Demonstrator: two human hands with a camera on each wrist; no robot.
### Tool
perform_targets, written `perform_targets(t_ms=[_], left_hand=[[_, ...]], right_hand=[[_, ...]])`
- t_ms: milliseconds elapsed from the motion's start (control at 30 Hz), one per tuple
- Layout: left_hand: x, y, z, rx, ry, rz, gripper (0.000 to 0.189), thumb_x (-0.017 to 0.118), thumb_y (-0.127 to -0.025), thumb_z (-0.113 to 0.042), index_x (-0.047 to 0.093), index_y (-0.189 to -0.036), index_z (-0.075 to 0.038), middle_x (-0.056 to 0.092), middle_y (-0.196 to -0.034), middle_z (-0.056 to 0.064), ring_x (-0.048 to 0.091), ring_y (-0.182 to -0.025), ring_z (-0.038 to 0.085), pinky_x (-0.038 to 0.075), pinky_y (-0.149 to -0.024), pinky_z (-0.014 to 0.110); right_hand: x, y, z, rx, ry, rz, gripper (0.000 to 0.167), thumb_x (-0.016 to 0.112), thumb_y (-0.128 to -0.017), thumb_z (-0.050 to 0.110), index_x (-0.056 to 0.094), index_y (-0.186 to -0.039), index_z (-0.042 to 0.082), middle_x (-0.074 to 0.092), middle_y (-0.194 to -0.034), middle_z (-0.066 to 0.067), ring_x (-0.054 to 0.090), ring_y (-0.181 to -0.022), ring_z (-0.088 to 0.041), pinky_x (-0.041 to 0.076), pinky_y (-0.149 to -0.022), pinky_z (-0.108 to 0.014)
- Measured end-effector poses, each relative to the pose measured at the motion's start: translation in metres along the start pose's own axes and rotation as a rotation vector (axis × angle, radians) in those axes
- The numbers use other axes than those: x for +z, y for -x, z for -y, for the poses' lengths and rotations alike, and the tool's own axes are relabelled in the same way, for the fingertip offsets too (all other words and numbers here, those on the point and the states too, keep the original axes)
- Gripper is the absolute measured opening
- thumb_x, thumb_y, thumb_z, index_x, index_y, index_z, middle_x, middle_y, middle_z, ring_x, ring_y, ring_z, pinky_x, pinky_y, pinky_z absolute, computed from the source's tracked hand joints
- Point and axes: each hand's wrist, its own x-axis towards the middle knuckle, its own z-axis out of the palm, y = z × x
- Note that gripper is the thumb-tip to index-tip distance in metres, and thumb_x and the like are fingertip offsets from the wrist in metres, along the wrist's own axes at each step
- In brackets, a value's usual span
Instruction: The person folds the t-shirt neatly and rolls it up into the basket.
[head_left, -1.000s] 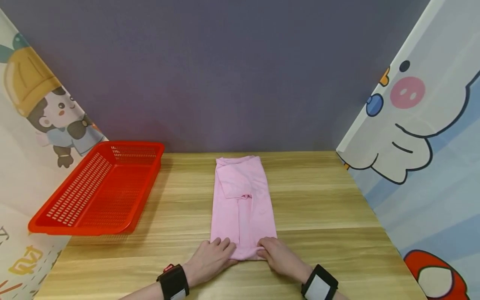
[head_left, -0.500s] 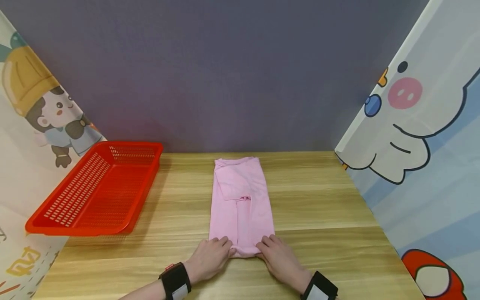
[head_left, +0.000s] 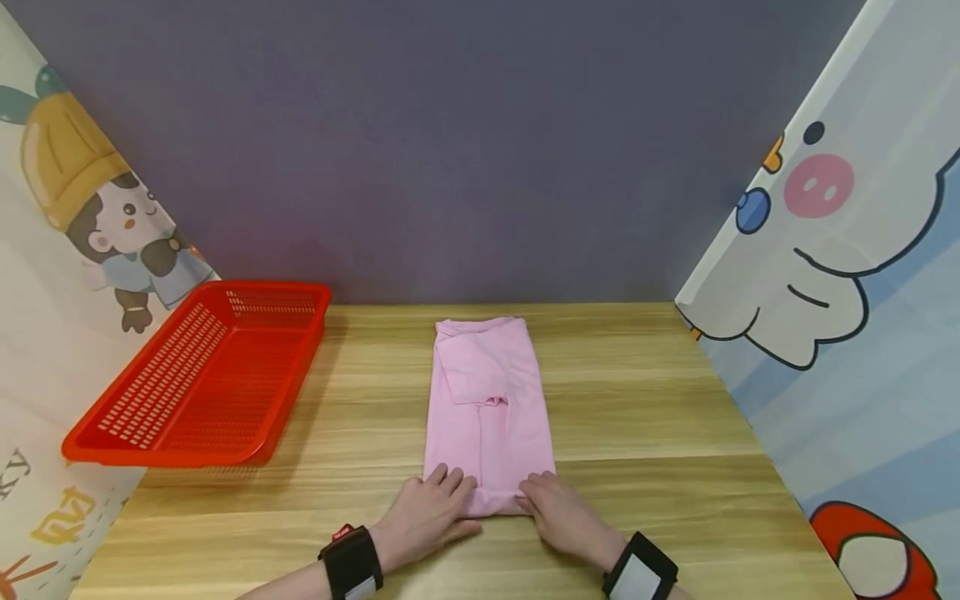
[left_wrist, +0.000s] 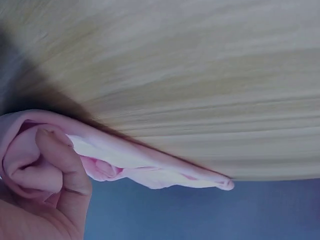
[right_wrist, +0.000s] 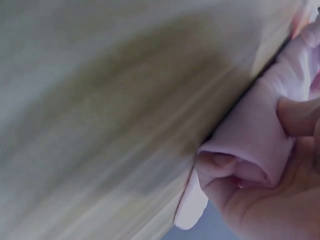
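Note:
A pink T-shirt (head_left: 525, 417) lies folded into a long strip on the table, a sleeve turned inward across its upper half. Its near end is rolled into a small fold. At the left corner of that fold, my left hand (head_left: 427, 517) has its fingers over the cloth and its thumb spread toward me on the table side. In the left wrist view a bent finger (left_wrist: 65, 160) hooks around the rolled layers. My right hand (head_left: 562, 512) pinches the right corner; in the right wrist view its thumb (right_wrist: 300, 117) presses the roll while a fingertip sits inside it.
A red plastic basket (head_left: 292, 408) with slotted sides stands on the left of the wooden table (head_left: 637, 400). A dark grey panel (head_left: 480, 150) rises behind. Printed cartoon sheets border the left and right sides.
The left thumb has moved out from under the rolled edge and now points right, toward the middle. The right hand stays at its corner. The shirt's far end has shifted slightly nearer.

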Motion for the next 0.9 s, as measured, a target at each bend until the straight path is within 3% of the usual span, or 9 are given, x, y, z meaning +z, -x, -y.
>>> perform_targets(t_ms=[100,200,333,400,500,667,767,900], left_hand=[[0.001,-0.002,-0.001,0.023,0.007,-0.009,0.038,0.055,-0.096,-0.057,0.058,-0.097,-0.02,0.054,-0.083,-0.007,0.052,-0.07,0.009,0.026,-0.041,0.02],[0.003,-0.004,0.001,0.012,0.082,0.008,0.028,0.055,-0.101,-0.044,0.058,-0.091,-0.018,0.057,-0.081,-0.007,0.055,-0.068,0.01,0.032,-0.042,0.021],[0.005,-0.008,0.005,-0.047,0.225,0.089,0.026,0.051,-0.104,-0.037,0.059,-0.086,-0.019,0.059,-0.08,-0.007,0.056,-0.066,0.01,0.034,-0.047,0.02],[0.005,-0.01,0.006,-0.073,0.272,0.126,0.029,0.049,-0.105,-0.037,0.058,-0.083,-0.02,0.058,-0.077,-0.008,0.054,-0.064,0.009,0.033,-0.047,0.019],[0.005,-0.01,0.009,-0.092,0.3,0.14,0.032,0.05,-0.105,-0.036,0.057,-0.078,-0.02,0.055,-0.071,-0.008,0.051,-0.059,0.008,0.032,-0.047,0.019],[0.006,-0.008,0.009,-0.081,0.251,0.088,0.031,0.051,-0.104,-0.037,0.057,-0.079,-0.02,0.057,-0.07,-0.008,0.053,-0.059,0.01,0.029,-0.045,0.02],[0.008,-0.005,0.009,-0.044,0.16,0.053,0.031,0.05,-0.103,-0.046,0.062,-0.093,-0.02,0.062,-0.079,-0.007,0.056,-0.067,0.011,0.029,-0.044,0.021],[0.01,-0.001,0.009,0.008,0.056,0.028,0.051,0.049,-0.096,-0.065,0.063,-0.115,-0.02,0.063,-0.093,-0.007,0.057,-0.078,0.011,0.029,-0.044,0.021]], right_hand=[[-0.005,0.001,-0.001,0.024,-0.025,0.031,0.023,0.058,-0.101,0.019,0.054,-0.078,0.016,0.051,-0.076,0.009,0.045,-0.071,-0.006,0.041,-0.063,-0.023],[-0.006,0.005,0.0,0.045,0.015,0.043,0.016,0.058,-0.101,0.027,0.062,-0.093,0.014,0.054,-0.086,0.008,0.047,-0.079,-0.008,0.044,-0.068,-0.026],[-0.003,0.009,0.002,0.06,0.134,0.011,0.037,0.065,-0.095,0.041,0.062,-0.121,0.014,0.057,-0.102,0.005,0.051,-0.093,-0.012,0.049,-0.073,-0.03],[0.0,0.011,0.002,0.054,0.184,-0.025,0.041,0.067,-0.093,0.043,0.06,-0.123,0.016,0.057,-0.103,0.005,0.051,-0.093,-0.013,0.049,-0.069,-0.028],[0.004,0.009,0.003,0.01,0.242,-0.096,0.033,0.067,-0.094,0.04,0.062,-0.117,0.016,0.057,-0.097,0.005,0.052,-0.089,-0.013,0.048,-0.066,-0.027],[0.009,0.006,0.001,-0.026,0.231,-0.135,0.015,0.063,-0.097,0.031,0.065,-0.102,0.017,0.056,-0.087,0.007,0.051,-0.08,-0.011,0.047,-0.066,-0.026],[0.008,0.003,-0.001,-0.017,0.164,-0.101,0.011,0.062,-0.098,0.026,0.065,-0.096,0.016,0.056,-0.084,0.008,0.051,-0.077,-0.01,0.047,-0.068,-0.027],[0.002,-0.002,-0.003,0.008,0.06,-0.019,0.012,0.061,-0.099,0.02,0.062,-0.089,0.014,0.055,-0.08,0.008,0.048,-0.074,-0.009,0.045,-0.067,-0.026]])
